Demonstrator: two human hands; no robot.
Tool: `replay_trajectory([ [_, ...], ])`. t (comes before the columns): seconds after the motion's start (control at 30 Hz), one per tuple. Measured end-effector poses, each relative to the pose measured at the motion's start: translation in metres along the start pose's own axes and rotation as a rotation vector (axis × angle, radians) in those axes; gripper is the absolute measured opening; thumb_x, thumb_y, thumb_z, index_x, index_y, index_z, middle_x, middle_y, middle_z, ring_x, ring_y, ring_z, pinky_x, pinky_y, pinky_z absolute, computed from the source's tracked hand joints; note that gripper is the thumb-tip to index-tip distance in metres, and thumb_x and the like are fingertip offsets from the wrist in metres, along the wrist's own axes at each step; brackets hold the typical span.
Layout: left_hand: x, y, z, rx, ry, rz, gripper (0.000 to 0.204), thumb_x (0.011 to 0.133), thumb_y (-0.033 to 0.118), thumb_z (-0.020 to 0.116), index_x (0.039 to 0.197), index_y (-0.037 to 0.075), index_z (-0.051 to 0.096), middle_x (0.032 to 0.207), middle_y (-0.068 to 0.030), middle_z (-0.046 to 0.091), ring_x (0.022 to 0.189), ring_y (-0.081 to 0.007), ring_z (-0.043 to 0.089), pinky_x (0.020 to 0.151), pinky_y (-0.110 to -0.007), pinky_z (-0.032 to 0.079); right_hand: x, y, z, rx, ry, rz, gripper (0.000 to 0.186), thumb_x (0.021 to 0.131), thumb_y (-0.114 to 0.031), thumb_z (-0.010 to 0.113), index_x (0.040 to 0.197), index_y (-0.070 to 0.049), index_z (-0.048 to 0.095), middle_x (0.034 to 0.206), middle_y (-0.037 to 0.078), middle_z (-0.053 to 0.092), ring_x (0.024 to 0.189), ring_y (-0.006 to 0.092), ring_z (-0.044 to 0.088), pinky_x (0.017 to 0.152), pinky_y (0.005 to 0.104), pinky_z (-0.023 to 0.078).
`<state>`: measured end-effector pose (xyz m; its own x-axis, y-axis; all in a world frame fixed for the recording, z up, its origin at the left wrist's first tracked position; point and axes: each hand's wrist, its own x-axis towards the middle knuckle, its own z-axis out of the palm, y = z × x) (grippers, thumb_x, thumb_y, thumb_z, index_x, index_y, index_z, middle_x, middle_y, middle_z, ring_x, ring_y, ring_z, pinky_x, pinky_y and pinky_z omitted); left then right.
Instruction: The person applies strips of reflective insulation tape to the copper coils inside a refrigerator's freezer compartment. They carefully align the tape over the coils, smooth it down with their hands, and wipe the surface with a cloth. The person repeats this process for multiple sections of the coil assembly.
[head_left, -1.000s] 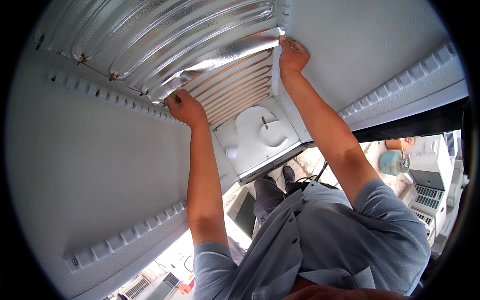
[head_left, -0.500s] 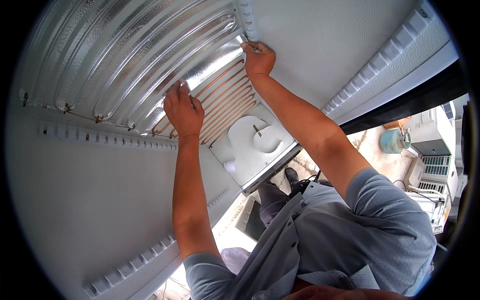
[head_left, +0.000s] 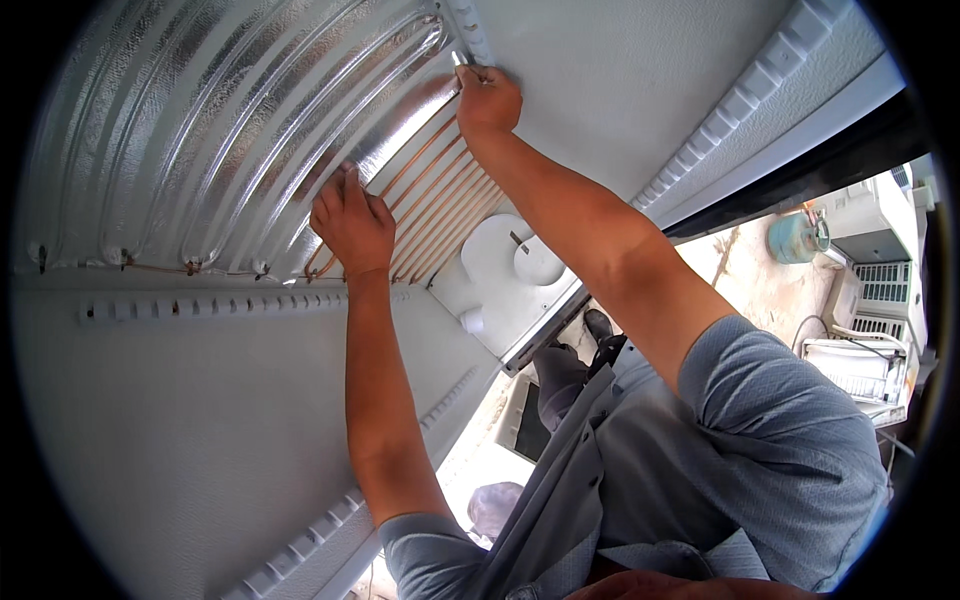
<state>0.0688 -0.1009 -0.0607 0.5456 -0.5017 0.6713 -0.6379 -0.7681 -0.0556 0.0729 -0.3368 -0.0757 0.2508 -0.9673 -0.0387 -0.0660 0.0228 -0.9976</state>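
Observation:
A shiny strip of foil tape (head_left: 408,128) stretches between my hands along the back wall of a white cabinet. My right hand (head_left: 490,100) pinches its far end beside the corner, with a short tip of foil standing up past the fingers. At the lower end, my left hand (head_left: 353,228) has its fingers curled on the strip; its fingertips are partly hidden against the foil. Bare copper tubes (head_left: 432,200) run in parallel rows just below the strip. Above it, more looped tubes lie under foil (head_left: 215,130).
White notched shelf rails (head_left: 240,305) line the side walls, another rail (head_left: 745,100) on the right. A white rounded step (head_left: 495,250) fills the cabinet's bottom. Outside stand a blue-green gas cylinder (head_left: 793,238) and white appliance units (head_left: 880,270).
The view has shifted a little. Both hands have moved slightly toward the foil-covered tubes with the strip, which now lies closer along them. Both hands keep their hold.

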Motion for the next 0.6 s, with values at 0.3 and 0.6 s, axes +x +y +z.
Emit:
replay_trajectory([
  [0.3, 0.002, 0.002, 0.001, 0.018, -0.023, -0.004, 0.046, 0.080, 0.009, 0.062, 0.127, 0.009, 0.065, 0.125, -0.0115, 0.059, 0.114, -0.0336, 0.053, 0.097, -0.048, 0.040, -0.004, -0.009, 0.001, -0.005, 0.011, 0.048, 0.022, 0.083, -0.030, 0.077, 0.094, -0.012, 0.080, 0.090, 0.013, 0.076, 0.085, 0.0332, 0.072, 0.076, 0.0428, 0.055],
  [0.6, 0.017, 0.014, 0.015, -0.012, -0.142, 0.180, 0.063, 0.079, 0.002, 0.062, 0.141, 0.002, 0.051, 0.140, -0.0148, 0.050, 0.128, -0.0340, 0.047, 0.109, -0.049, 0.037, -0.006, -0.015, -0.003, -0.013, 0.017, 0.039, 0.022, 0.084, -0.030, 0.075, 0.094, -0.011, 0.080, 0.090, 0.015, 0.075, 0.086, 0.0343, 0.072, 0.077, 0.0428, 0.055],
])
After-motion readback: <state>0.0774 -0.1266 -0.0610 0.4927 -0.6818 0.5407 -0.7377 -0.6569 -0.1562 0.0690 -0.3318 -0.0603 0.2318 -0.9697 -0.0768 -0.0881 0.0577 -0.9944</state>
